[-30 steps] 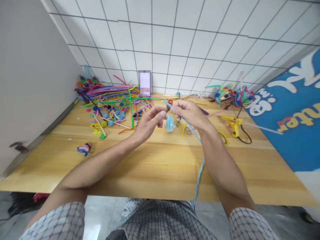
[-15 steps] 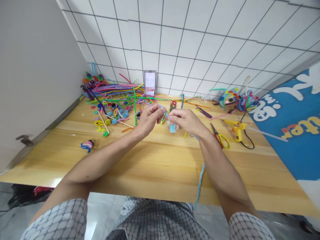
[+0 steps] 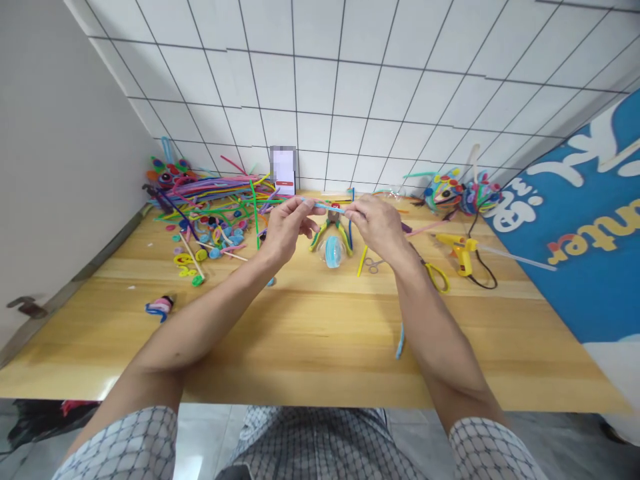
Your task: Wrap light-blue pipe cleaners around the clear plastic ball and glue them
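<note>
Between my two hands a light blue pipe cleaner (image 3: 329,207) is stretched sideways above the table. My left hand (image 3: 289,227) pinches it on the left, thumb against forefinger. On the right, my right hand (image 3: 374,223) grips the same strand with closed fingers; a blue length showing below the right forearm looks like its tail. Under the hands, a clear ball with a light blue band (image 3: 333,252) rests on the wood. Just behind the ball lie pliers with green and yellow handles (image 3: 345,240), their handles spread.
A pile of pipe cleaners (image 3: 215,190) and loose buttons fills the back left. A phone (image 3: 284,172) leans on the tiled wall. To the right lie yellow-handled scissors (image 3: 439,278), a yellow glue gun (image 3: 464,253) and decorated balls (image 3: 444,192). A small pink-and-blue piece (image 3: 160,307) sits at left.
My hands have moved apart and slightly up, stretching the blue pipe cleaner between them. The banded ball and pliers are now uncovered. The hanging blue tail has drawn up, and the view has shifted.
</note>
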Demonstrator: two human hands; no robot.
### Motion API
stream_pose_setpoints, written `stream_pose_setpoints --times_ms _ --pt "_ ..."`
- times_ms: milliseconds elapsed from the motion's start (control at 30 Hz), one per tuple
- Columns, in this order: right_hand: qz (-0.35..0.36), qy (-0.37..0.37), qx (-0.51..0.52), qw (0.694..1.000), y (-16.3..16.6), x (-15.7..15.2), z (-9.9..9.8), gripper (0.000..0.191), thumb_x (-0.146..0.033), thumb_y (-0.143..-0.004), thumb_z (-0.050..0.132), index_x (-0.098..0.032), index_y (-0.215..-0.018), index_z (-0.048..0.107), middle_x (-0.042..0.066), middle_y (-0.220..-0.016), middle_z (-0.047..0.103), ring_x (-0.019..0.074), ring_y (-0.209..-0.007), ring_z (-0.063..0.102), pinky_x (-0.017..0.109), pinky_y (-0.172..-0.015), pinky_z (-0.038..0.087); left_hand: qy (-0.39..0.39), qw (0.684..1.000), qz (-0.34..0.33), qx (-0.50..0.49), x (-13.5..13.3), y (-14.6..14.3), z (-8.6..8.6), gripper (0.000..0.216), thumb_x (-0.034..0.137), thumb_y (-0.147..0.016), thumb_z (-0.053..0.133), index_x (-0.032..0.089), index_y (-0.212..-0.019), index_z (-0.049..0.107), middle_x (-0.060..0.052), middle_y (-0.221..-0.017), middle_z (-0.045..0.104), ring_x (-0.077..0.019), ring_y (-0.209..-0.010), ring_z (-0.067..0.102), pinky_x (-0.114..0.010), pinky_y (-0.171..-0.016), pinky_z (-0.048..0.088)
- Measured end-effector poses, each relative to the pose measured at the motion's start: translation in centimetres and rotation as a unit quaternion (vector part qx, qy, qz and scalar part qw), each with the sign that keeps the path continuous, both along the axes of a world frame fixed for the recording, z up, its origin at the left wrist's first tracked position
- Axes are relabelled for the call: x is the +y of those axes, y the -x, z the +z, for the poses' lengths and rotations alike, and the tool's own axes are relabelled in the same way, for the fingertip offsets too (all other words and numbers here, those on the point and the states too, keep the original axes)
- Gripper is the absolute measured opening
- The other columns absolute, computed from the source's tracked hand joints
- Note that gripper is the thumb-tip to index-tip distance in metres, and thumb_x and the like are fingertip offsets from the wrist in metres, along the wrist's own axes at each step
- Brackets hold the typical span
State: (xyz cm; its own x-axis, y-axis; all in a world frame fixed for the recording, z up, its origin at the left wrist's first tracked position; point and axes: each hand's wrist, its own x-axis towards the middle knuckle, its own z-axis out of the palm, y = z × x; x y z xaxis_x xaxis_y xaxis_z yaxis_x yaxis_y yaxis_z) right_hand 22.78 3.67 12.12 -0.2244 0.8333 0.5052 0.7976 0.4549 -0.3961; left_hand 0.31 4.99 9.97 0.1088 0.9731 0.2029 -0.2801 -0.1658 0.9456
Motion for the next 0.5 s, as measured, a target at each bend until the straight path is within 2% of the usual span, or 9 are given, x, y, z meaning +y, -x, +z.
stream_pose_setpoints --times_ms 133,233,300,367,433,500 --pt "-0.057 -0.037 -0.02 0.997 -0.4 0.6 -0.4 0.025 -0.028 -0.109 0.059 -0.025 -0.099 0.082 0.01 -0.106 0.08 0.0299 -0.102 0.07 0.041 -0.087 0.05 -0.024 0.999 0.02 -0.017 0.5 -1.8 0.2 0.054 0.068 -0.085 0.092 0.021 -0.091 0.067 -0.006 -0.099 0.088 -0.0098 -0.058 0.072 -0.02 -0.048 0.051" --pt "-0.068 -0.068 -0.007 0.995 -0.9 0.6 -0.1 0.018 -0.024 -0.106 0.064 -0.023 -0.106 0.082 0.013 -0.114 0.08 0.0328 -0.112 0.07 0.046 -0.102 0.052 -0.035 0.999 0.028 -0.018 0.7 -2.9 0.4 0.054 0.07 -0.086 0.09 0.02 -0.093 0.069 -0.007 -0.101 0.089 -0.0101 -0.059 0.072 -0.02 -0.048 0.05" --pt "-0.089 -0.108 0.034 0.99 -1.0 0.1 0.4 0.014 -0.025 -0.103 0.07 -0.023 -0.112 0.08 0.014 -0.123 0.079 0.0351 -0.122 0.068 0.051 -0.111 0.05 -0.047 0.998 0.048 -0.021 0.8 -3.4 0.5 0.055 0.071 -0.085 0.09 0.02 -0.09 0.069 -0.008 -0.102 0.09 -0.0095 -0.057 0.071 -0.02 -0.047 0.049" --pt "-0.101 -0.129 0.114 0.98 -0.5 -0.8 1.1 0.01 -0.031 -0.104 0.072 -0.024 -0.109 0.078 0.012 -0.123 0.079 0.0334 -0.12 0.068 0.051 -0.112 0.05 -0.056 0.995 0.075 -0.019 0.8 -3.6 0.6 0.056 0.073 -0.084 0.089 0.02 -0.089 0.07 -0.008 -0.105 0.09 -0.0086 -0.056 0.069 -0.02 -0.047 0.048" --pt "-0.066 -0.076 0.216 0.971 0.5 -1.7 1.7 0.02 -0.043 -0.107 0.073 -0.025 -0.098 0.075 0.007 -0.104 0.078 0.0264 -0.101 0.069 0.044 -0.1 0.055 -0.063 0.993 0.097 -0.021 0.7 -3.7 0.6 0.057 0.075 -0.084 0.088 0.02 -0.091 0.073 -0.009 -0.106 0.091 -0.0079 -0.054 0.068 -0.021 -0.047 0.048" --pt "0.007 0.06 0.329 0.943 1.8 -2.1 1.8 0.039 -0.06 -0.104 0.076 -0.025 -0.089 0.072 0.002 -0.083 0.073 0.0186 -0.078 0.063 0.034 -0.078 0.055 -0.073 0.991 0.107 -0.026 0.5 -3.7 0.7 0.057 0.076 -0.085 0.087 0.021 -0.094 0.074 -0.008 -0.106 0.091 -0.0078 -0.053 0.067 -0.022 -0.047 0.047"
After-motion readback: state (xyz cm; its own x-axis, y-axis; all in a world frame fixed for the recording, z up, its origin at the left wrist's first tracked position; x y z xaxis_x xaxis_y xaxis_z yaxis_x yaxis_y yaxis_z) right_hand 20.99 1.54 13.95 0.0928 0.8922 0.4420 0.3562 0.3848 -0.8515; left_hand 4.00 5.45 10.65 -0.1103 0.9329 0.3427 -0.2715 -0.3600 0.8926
